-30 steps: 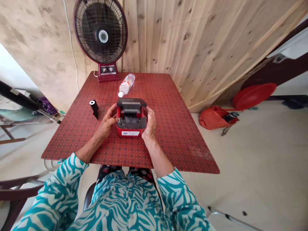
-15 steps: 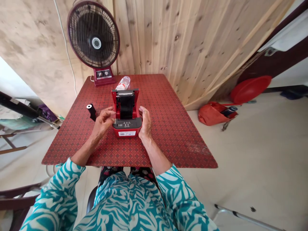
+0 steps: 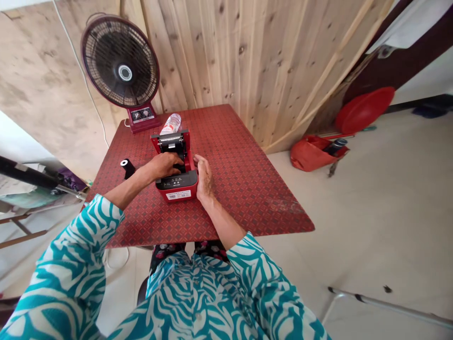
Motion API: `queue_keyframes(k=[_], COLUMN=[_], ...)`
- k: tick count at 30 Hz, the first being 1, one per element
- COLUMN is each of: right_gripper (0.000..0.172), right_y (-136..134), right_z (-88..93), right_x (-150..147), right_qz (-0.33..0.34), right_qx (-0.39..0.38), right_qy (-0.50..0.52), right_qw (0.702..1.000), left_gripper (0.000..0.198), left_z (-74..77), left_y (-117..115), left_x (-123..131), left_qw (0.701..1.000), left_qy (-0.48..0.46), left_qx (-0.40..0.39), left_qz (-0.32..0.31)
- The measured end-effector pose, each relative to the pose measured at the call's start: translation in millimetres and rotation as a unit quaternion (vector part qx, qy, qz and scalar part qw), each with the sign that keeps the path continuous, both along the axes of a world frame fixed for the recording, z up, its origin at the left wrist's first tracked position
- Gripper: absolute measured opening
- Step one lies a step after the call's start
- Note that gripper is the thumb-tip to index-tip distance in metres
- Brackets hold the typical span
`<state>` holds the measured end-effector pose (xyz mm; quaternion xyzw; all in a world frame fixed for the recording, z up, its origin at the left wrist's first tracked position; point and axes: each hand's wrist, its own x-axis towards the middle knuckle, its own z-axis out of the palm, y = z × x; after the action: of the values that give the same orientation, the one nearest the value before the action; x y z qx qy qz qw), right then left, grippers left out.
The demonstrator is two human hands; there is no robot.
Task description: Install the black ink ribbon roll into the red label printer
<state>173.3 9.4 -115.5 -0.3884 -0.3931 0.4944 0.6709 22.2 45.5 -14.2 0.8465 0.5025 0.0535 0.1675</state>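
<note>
A small red and black printer (image 3: 177, 182) sits on the red patterned table (image 3: 240, 179) with its lid (image 3: 170, 140) standing open. My left hand (image 3: 163, 165) reaches into the open paper bay, its fingers curled down inside; what they touch is hidden. Against the printer's right side rests my right hand (image 3: 204, 178), fingers together and flat. A black paper roll (image 3: 126, 167) with a white end lies on the table to the left of the printer.
A maroon table fan (image 3: 122, 75) stands at the table's far left corner, with a plastic water bottle (image 3: 170, 123) lying behind the printer. A wooden plank wall is behind. On the floor right lie an orange bag (image 3: 311, 152) and a red basin (image 3: 364, 109).
The printer lid swung from nearly closed to fully open. My left hand moved from the printer's left side into the open bay. The view shifted so the table sits further left.
</note>
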Motion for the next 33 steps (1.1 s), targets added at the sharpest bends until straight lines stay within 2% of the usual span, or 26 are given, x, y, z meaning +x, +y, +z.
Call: queue_keyframes(k=[4, 9, 13, 17, 21, 27, 30, 33], right_gripper=[0.047, 0.048, 0.051, 0.054, 0.054, 0.054, 0.053, 0.053], right_y=[0, 2, 2, 0, -4, -6, -5, -5], right_z=[0.7, -1.3, -3.8, -3.1, 0.1, 3.4, 2.8, 0.2], right_x=[0, 0, 0, 0, -3, -4, -3, -3], right_qz=[0.003, -0.001, -0.001, 0.004, 0.028, 0.036, 0.035, 0.037], right_qx=[-0.001, -0.009, -0.017, -0.022, -0.032, -0.037, -0.037, -0.04], right_qy=[0.006, 0.005, 0.011, 0.019, 0.032, 0.031, 0.029, 0.032], right_qw=[1.0, 1.0, 1.0, 1.0, 0.999, 0.998, 0.998, 0.998], left_gripper=[0.031, 0.03, 0.033, 0.041, 0.039, 0.039, 0.036, 0.034], left_z=[3.8, 8.6, 16.9, 23.1, 20.0, 14.9, 20.9, 35.0], left_y=[-2, -8, -13, -26, -37, -35, -40, -54], left_x=[10, 16, 19, 11, -8, -16, -17, -30], left_qw=[0.991, 0.979, 0.974, 0.978, 0.984, 0.994, 0.994, 0.991], left_qy=[0.114, 0.191, 0.212, 0.183, 0.132, 0.065, 0.015, -0.065], left_qx=[0.015, 0.059, 0.059, 0.08, 0.095, 0.082, 0.092, 0.104], left_qz=[0.061, 0.049, 0.058, 0.061, 0.066, 0.041, 0.052, 0.059])
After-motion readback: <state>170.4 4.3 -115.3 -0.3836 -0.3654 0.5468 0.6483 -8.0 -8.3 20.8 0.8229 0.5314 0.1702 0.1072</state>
